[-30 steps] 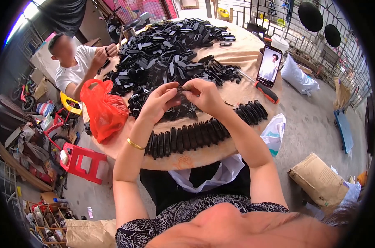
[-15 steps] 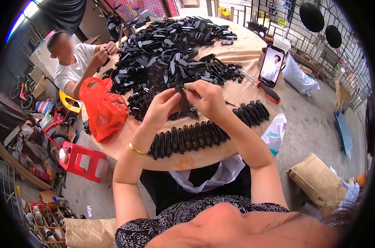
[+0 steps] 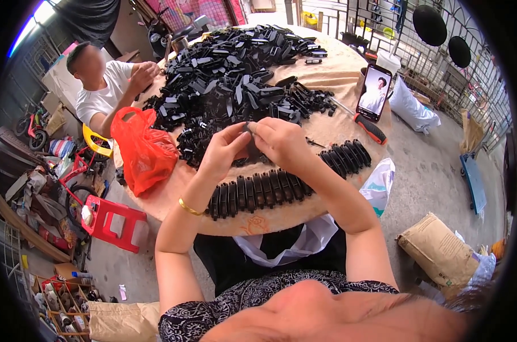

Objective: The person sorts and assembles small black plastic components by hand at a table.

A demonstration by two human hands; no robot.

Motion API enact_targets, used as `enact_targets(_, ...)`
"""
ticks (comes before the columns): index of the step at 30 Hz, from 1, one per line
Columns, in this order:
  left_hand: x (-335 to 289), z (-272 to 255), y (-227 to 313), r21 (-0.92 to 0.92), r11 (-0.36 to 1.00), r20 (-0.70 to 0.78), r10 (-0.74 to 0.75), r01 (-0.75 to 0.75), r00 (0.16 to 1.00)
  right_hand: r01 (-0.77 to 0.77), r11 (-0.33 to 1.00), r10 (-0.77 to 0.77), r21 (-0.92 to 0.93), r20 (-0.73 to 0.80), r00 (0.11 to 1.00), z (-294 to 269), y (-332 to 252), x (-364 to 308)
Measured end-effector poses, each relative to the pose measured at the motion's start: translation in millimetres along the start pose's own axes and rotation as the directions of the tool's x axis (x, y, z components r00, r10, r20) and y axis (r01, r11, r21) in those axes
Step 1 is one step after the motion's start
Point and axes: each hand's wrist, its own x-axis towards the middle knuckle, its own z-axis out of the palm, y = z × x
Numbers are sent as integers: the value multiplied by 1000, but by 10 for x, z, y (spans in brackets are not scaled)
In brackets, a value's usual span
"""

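Observation:
Close together over the near side of the table, my left hand [image 3: 226,153] and my right hand [image 3: 279,142] pinch a small black plastic part [image 3: 247,129] between thumbs and fingers. Most of that part is hidden by my fingertips. Just beyond them spreads a large heap of black plastic pieces [image 3: 224,77], some long and flat, some small. Below my hands, along the near edge, a row of black plastic parts [image 3: 258,191] stands side by side; my right forearm crosses over part of it.
A red plastic bag [image 3: 141,154] sits at the table's left, beside a co-worker in a white shirt [image 3: 102,85] handling something small. To the right are a propped phone [image 3: 375,91] and a screwdriver [image 3: 370,126]. A red stool [image 3: 113,222] stands on the floor.
My fingers have shifted around the black part, which showed longer and upright before and is now mostly covered. The co-worker's hands have moved slightly. The row is unchanged.

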Motion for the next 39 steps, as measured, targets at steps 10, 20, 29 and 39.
enact_targets(10, -8, -32, 116, 47, 999, -20, -5, 5, 1000, -3, 965, -9, 262, 44, 999, 149, 91, -11)
enact_targets(20, -496, -737, 511, 345, 919, -219, -117, 189, 969, -454, 885, 428, -105, -201, 881, -315, 778, -27)
enact_targets(29, -1080, -1198, 127, 629, 735, -325, -48, 254, 945, -457, 668, 737, -588, 433, 519, -337, 885, -93)
enact_targets(39, -1039, -865, 205, 797, 559, -184, -132, 226, 974, -376, 681, 718, -628, 469, 515, -240, 884, -136)
